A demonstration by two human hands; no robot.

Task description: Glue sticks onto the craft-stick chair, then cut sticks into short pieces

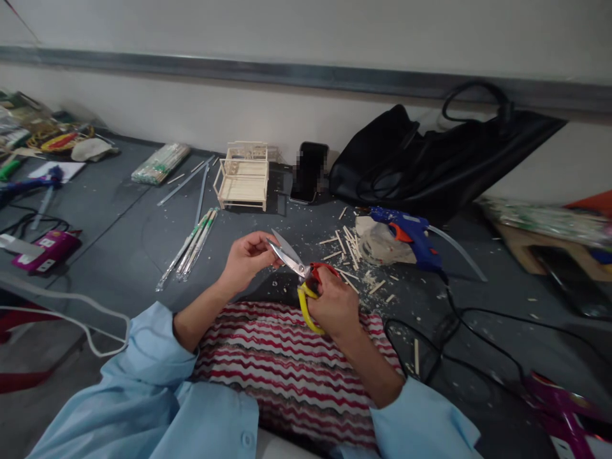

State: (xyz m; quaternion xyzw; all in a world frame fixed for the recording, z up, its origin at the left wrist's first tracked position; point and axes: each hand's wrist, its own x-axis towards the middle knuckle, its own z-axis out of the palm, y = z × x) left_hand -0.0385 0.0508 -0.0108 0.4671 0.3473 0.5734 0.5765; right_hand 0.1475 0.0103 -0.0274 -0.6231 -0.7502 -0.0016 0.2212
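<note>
My right hand (338,305) is closed round the yellow and red handles of a pair of scissors (290,257), whose blades are apart and point up and left. My left hand (248,260) pinches at the blade tips; what its fingers hold, if anything, is too small to make out. Beyond it stands a small piece of model furniture (243,182) built from pale thin sticks. Short cut sticks (351,248) and crumbs lie scattered to the right of the scissors. Thin wrapped sticks (191,245) lie left of my left hand.
A blue glue gun (406,233) rests on the right, its black cable (454,306) trailing across the table. A phone (310,172) and a black bag (406,156) are by the wall. A stick bundle (161,162) and purple device (48,250) lie left.
</note>
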